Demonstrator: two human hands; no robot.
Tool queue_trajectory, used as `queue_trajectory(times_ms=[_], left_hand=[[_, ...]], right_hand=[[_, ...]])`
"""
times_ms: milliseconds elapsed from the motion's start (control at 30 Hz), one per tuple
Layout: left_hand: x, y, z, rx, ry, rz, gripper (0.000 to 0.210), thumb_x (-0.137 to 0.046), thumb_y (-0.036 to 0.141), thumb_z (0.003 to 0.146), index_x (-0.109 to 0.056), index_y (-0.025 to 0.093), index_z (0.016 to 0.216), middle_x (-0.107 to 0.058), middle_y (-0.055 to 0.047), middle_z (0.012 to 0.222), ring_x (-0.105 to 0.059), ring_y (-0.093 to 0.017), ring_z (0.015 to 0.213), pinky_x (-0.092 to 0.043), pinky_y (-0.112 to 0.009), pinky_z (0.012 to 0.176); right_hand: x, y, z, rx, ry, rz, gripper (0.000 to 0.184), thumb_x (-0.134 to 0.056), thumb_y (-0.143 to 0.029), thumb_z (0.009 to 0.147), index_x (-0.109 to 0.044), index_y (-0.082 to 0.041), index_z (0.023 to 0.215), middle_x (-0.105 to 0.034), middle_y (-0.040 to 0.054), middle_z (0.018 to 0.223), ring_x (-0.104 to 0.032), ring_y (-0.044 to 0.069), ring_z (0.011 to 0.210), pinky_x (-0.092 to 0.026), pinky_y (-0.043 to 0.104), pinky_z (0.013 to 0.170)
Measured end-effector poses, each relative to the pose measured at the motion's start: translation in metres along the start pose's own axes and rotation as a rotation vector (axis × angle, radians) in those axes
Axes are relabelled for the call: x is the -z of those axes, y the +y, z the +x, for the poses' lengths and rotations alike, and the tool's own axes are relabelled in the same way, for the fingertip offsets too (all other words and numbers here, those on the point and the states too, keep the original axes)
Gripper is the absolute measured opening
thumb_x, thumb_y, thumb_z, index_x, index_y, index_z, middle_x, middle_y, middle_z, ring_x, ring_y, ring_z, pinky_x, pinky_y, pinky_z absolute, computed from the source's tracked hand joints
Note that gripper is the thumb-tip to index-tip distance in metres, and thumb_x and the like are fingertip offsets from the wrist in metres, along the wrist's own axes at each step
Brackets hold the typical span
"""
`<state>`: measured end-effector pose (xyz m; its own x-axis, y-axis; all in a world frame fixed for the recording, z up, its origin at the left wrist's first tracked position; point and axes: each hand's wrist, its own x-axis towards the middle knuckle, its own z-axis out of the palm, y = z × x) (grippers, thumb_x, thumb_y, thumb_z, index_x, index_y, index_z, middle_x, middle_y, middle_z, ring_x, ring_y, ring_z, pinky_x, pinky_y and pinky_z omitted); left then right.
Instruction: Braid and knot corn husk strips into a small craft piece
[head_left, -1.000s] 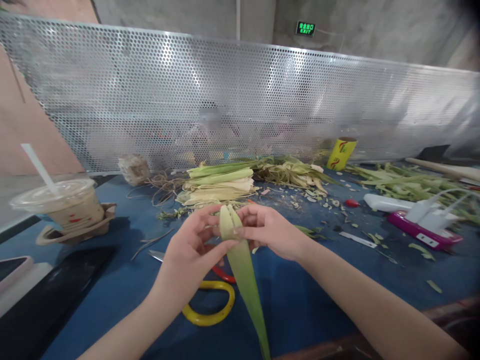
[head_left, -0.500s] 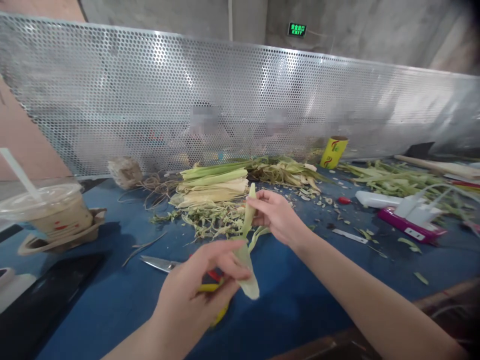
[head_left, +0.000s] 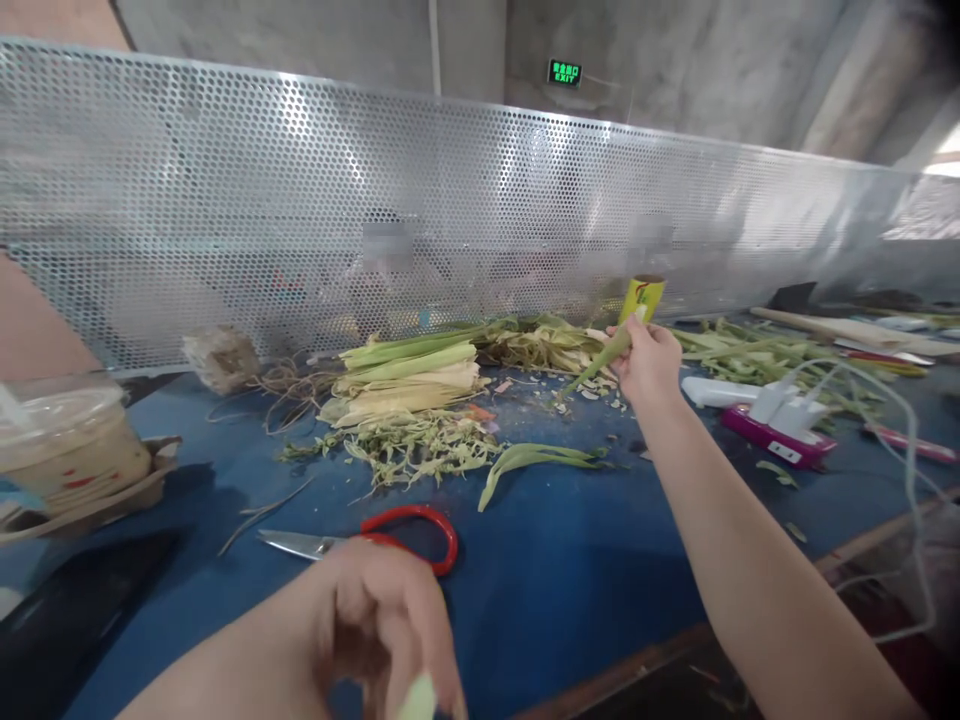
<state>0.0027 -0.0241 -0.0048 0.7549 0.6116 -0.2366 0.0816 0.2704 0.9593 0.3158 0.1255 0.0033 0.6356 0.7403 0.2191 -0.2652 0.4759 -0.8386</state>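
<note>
My right hand (head_left: 651,362) reaches out over the back of the table, its fingers pinching a green corn husk strip (head_left: 604,362) that points down and left. Low in the view, my left hand (head_left: 394,610) is curled, with a small pale green husk piece (head_left: 420,698) at its fingertips, partly cut off by the bottom edge. Scissors with red handles (head_left: 451,545) lie just beyond the left hand, which hides part of them. Between the hands, a loose curved green husk strip (head_left: 525,456) rests on the blue table (head_left: 555,550).
Stacked husks (head_left: 412,372) and dried greenery (head_left: 420,445) lie ahead. A drink cup (head_left: 67,440) stands left, near a black flat object (head_left: 90,600). To the right are a purple power strip (head_left: 780,440) with cables and a yellow can (head_left: 643,294). Perforated metal (head_left: 450,200) screens the back.
My hands have moved apart: the right went forward and right with a husk strip, the left came down and nearer with a piece. The scissors' red handles and the loose strip now show more.
</note>
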Motion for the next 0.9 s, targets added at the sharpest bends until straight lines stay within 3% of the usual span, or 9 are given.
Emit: queue_trajectory(times_ms=[100, 167, 267, 367, 467, 533, 667, 767, 900], left_hand=[[0.002, 0.003, 0.015, -0.058, 0.177, -0.114, 0.031, -0.082, 0.029, 0.047, -0.062, 0.020, 0.069, -0.063, 0.003, 0.051, -0.044, -0.003, 0.030, -0.035, -0.012, 0.029], [0.005, 0.004, 0.027, -0.148, 0.416, -0.151, 0.027, -0.079, 0.027, 0.055, -0.058, 0.018, 0.070, -0.060, 0.005, 0.051, -0.043, -0.002, 0.029, -0.032, -0.009, 0.025], [0.011, 0.003, 0.039, -0.202, 0.657, -0.129, 0.025, -0.075, 0.028, 0.062, -0.055, 0.016, 0.072, -0.061, 0.004, 0.056, -0.055, -0.006, 0.041, -0.042, -0.011, 0.032], [0.014, -0.001, 0.046, -0.223, 0.709, -0.108, 0.026, -0.073, 0.031, 0.064, -0.053, 0.015, 0.067, -0.063, 0.003, 0.055, -0.054, -0.005, 0.041, -0.050, -0.015, 0.043], [0.011, -0.004, 0.051, -0.276, 0.692, -0.146, 0.028, -0.075, 0.030, 0.061, -0.053, 0.014, 0.063, -0.062, 0.003, 0.055, -0.054, -0.005, 0.043, -0.049, -0.015, 0.045], [0.007, -0.006, 0.053, -0.288, 0.659, -0.149, 0.026, -0.076, 0.030, 0.060, -0.056, 0.013, 0.066, -0.062, 0.003, 0.057, -0.054, -0.006, 0.046, -0.049, -0.016, 0.046], [0.004, -0.009, 0.054, -0.263, 0.638, -0.042, 0.020, -0.069, 0.030, 0.067, -0.060, 0.014, 0.076, -0.065, 0.001, 0.066, -0.058, -0.009, 0.055, -0.050, -0.018, 0.053], [0.005, -0.008, 0.051, -0.247, 0.620, 0.146, 0.016, -0.063, 0.029, 0.072, -0.060, 0.016, 0.080, -0.066, 0.000, 0.073, -0.060, -0.011, 0.065, -0.049, -0.020, 0.061], [0.009, -0.007, 0.049, -0.237, 0.619, 0.396, 0.020, -0.057, 0.030, 0.074, -0.059, 0.016, 0.088, -0.066, -0.003, 0.080, -0.060, -0.014, 0.071, -0.048, -0.024, 0.065]], right_hand=[[-0.006, -0.004, -0.011, -0.035, -0.169, -0.028, 0.015, -0.050, -0.025, 0.082, -0.041, -0.021, 0.071, -0.054, -0.0075, 0.052, -0.051, 0.005, 0.038, -0.042, 0.015, 0.038], [-0.012, -0.010, -0.026, -0.114, -0.371, -0.060, 0.011, -0.054, -0.024, 0.079, -0.047, -0.019, 0.072, -0.058, -0.0044, 0.056, -0.054, 0.007, 0.042, -0.042, 0.016, 0.037], [-0.020, -0.022, -0.053, -0.267, -0.708, -0.118, 0.010, -0.060, -0.024, 0.075, -0.055, -0.015, 0.075, -0.064, 0.0032, 0.066, -0.061, 0.013, 0.053, -0.044, 0.020, 0.039], [-0.025, -0.029, -0.081, -0.376, -1.129, -0.208, 0.017, -0.062, -0.029, 0.075, -0.058, -0.014, 0.074, -0.065, 0.0088, 0.085, -0.063, 0.018, 0.078, -0.051, 0.030, 0.063], [-0.029, -0.027, -0.106, -0.219, -1.389, -0.474, 0.020, -0.065, -0.034, 0.072, -0.059, -0.016, 0.079, -0.061, 0.0014, 0.078, -0.056, 0.012, 0.072, -0.045, 0.025, 0.065], [-0.031, -0.023, -0.120, -0.135, -1.470, -0.561, 0.023, -0.063, -0.038, 0.073, -0.058, -0.017, 0.081, -0.057, -0.0016, 0.073, -0.052, 0.010, 0.063, -0.041, 0.022, 0.057], [-0.033, -0.018, -0.132, -0.019, -1.421, -0.712, 0.024, -0.055, -0.042, 0.078, -0.053, -0.018, 0.076, -0.056, -0.0023, 0.070, -0.052, 0.010, 0.062, -0.038, 0.021, 0.056], [-0.032, -0.018, -0.128, -0.003, -1.439, -0.709, 0.016, -0.054, -0.035, 0.079, -0.049, -0.021, 0.084, -0.059, -0.0016, 0.078, -0.056, 0.012, 0.071, -0.040, 0.022, 0.063], [-0.028, -0.020, -0.112, 0.151, -1.444, -0.869, 0.026, -0.057, -0.028, 0.077, -0.044, -0.024, 0.100, -0.058, -0.0012, 0.084, -0.052, 0.012, 0.068, -0.038, 0.023, 0.061]])
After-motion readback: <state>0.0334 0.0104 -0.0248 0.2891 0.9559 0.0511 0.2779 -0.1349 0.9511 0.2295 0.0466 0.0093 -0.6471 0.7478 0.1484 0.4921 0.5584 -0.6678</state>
